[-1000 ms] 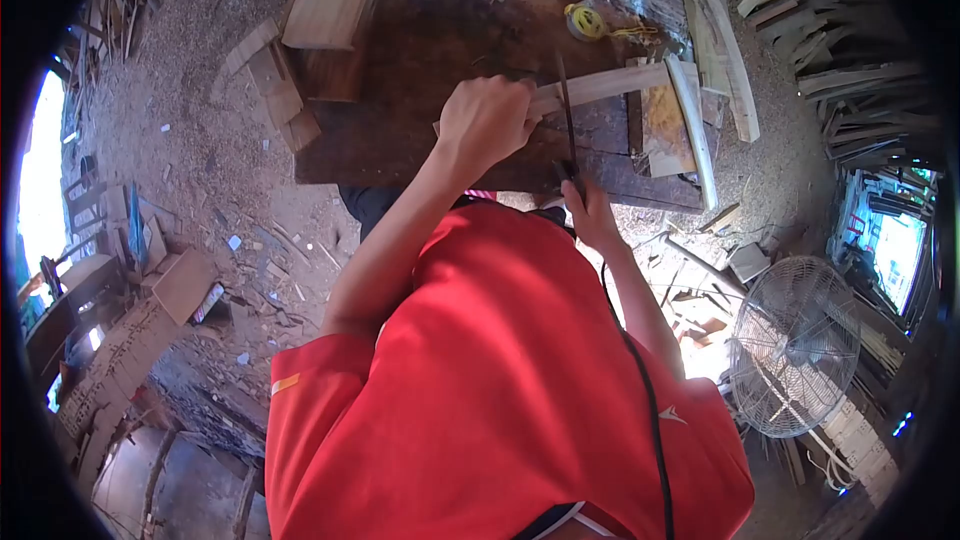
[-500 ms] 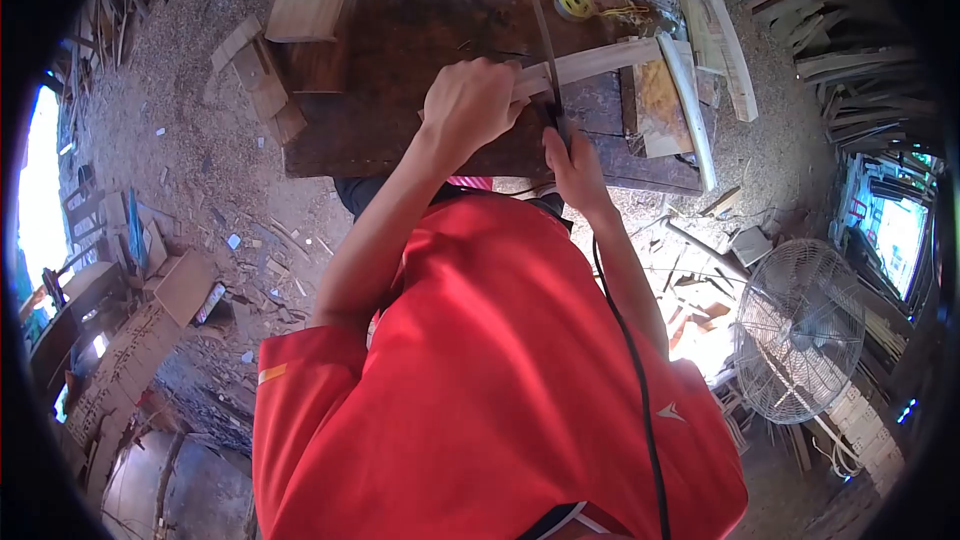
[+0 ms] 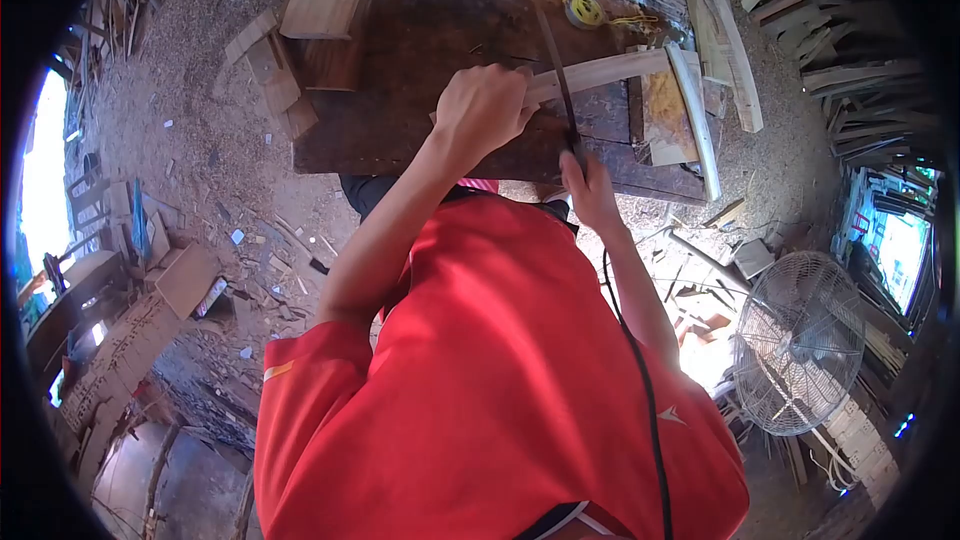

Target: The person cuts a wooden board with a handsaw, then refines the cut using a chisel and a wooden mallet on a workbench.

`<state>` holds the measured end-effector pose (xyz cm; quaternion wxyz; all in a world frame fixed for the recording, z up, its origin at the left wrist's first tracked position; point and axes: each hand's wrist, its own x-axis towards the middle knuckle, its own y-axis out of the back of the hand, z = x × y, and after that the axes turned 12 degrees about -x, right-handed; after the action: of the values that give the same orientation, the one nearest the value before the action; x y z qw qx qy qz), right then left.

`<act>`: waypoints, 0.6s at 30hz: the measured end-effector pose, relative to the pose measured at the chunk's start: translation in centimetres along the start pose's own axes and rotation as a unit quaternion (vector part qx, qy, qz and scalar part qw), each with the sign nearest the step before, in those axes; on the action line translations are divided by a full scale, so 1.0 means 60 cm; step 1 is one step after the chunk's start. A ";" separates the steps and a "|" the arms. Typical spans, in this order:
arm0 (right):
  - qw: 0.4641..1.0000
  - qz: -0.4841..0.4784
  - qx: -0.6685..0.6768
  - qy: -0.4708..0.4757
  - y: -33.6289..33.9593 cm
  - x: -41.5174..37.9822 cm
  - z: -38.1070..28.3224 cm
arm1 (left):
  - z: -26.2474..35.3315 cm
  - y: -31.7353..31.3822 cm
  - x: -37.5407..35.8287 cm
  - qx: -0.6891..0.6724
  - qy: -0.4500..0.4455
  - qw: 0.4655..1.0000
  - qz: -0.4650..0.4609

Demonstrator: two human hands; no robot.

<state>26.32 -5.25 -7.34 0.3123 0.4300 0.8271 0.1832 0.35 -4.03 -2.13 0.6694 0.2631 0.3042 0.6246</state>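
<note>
The left hand (image 3: 482, 110) presses down tight on a pale wood strip (image 3: 600, 73) lying across the dark workbench (image 3: 400, 70). The right hand (image 3: 590, 190) grips the handle of a thin saw (image 3: 560, 80), whose blade crosses the strip beside the left hand. Yellow string (image 3: 584, 10) lies farther back. Wood scraps cover the dusty floor (image 3: 180, 140). A fan (image 3: 797, 340) stands to the right.

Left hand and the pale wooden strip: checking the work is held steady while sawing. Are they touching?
Touching. The head view shows the left hand closed over the pale wooden strip, pressing it onto the workbench.
</note>
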 end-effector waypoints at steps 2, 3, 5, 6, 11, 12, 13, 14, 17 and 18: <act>1.000 0.009 -0.026 0.014 0.009 0.039 -0.039 | 0.005 0.002 -0.002 -0.007 0.000 1.000 0.007; 0.999 0.014 -0.037 0.022 0.009 0.046 -0.048 | 0.007 0.005 -0.005 -0.009 0.000 1.000 0.010; 0.992 0.083 -0.074 0.058 -0.020 0.022 0.002 | 0.001 0.007 -0.003 -0.006 -0.009 1.000 0.002; 0.987 0.111 -0.073 0.091 -0.034 0.004 0.036 | -0.003 0.010 0.000 -0.004 -0.012 1.000 0.002; 0.993 -0.052 -0.089 -0.065 0.024 0.031 -0.070 | 0.011 -0.002 -0.007 -0.008 0.004 1.000 0.012; 0.982 -0.105 -0.087 -0.127 0.037 0.039 -0.104 | 0.012 0.001 -0.011 -0.009 0.008 1.000 0.021; 0.992 -0.038 -0.105 -0.051 0.023 0.030 -0.071 | 0.009 0.001 -0.012 -0.011 0.004 1.000 0.013; 0.992 0.034 -0.121 0.028 -0.006 0.013 -0.003 | 0.003 0.004 -0.008 -0.010 -0.003 1.000 0.006; 0.982 0.115 -0.107 0.105 -0.036 -0.004 0.076 | -0.007 0.004 -0.003 0.000 -0.013 1.000 0.009; 0.982 0.112 -0.120 0.093 -0.031 -0.002 0.072 | -0.002 0.001 -0.008 -0.001 -0.006 1.000 0.008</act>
<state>28.18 -6.24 -11.52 0.2608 0.4607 0.7710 0.3539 0.20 -4.48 -2.12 0.6666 0.2691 0.2974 0.6284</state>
